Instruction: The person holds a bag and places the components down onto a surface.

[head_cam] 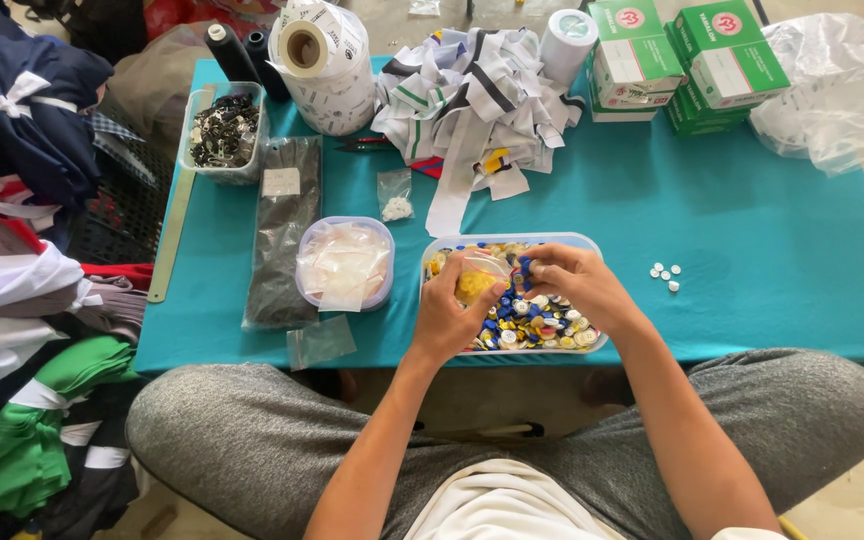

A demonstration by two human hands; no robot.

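Head view shows my left hand (449, 312) pinching a small clear plastic bag of yellow buttons (477, 280) over the tray of mixed buttons (542, 325) at the near edge of the counter (752, 250), while my right hand (574, 285) closes its fingertips on the bag's mouth. I judge the bag light, limp and slippery, best held by its top edge, with the loose buttons inside free to spill. My fingers hide the opening, so I cannot tell whether I hold a button there.

two hands (449, 318), five white buttons (664, 276)
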